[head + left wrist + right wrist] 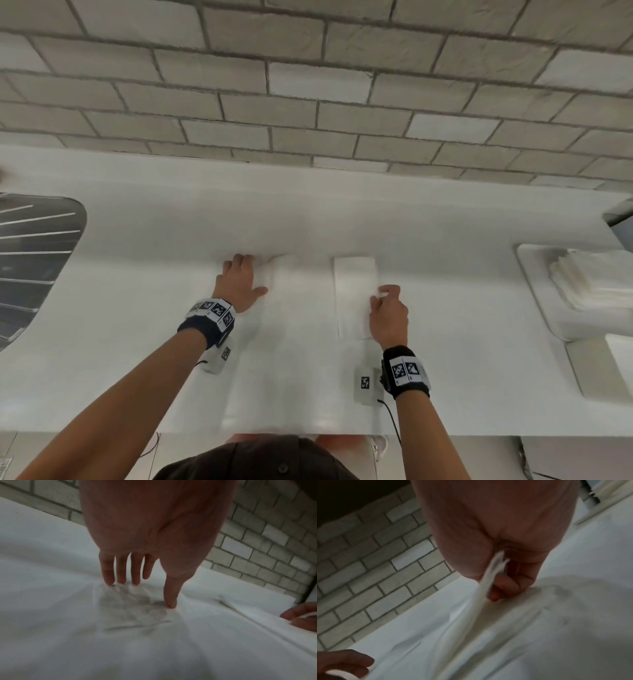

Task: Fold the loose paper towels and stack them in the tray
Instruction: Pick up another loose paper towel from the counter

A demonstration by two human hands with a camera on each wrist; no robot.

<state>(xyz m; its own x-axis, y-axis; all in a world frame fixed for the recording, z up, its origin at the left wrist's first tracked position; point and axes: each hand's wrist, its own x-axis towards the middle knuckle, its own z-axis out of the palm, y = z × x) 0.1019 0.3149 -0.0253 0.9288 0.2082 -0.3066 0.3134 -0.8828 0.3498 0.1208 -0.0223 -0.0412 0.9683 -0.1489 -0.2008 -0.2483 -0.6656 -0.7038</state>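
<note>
The white surface (137,308) carries a tray (534,308) at far right, already holding folded towels (589,284). One paper towel (301,308) lies spread mid-surface, its right side folded over. The left hand (239,281) presses it flat with straight fingers; the right hand (388,315) pinches the folded edge. The fold looks half done; next, crease it.

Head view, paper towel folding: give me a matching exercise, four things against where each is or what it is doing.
Things:
1. left hand
2. right hand
3. tray
4. sink

States:
A. holds a stack of folded towels
B. pinches the lifted edge of the paper towel
C. far left of the counter
D. presses flat on the towel

Pairs: 1-D, 2-B, 3-A, 4-C
</note>
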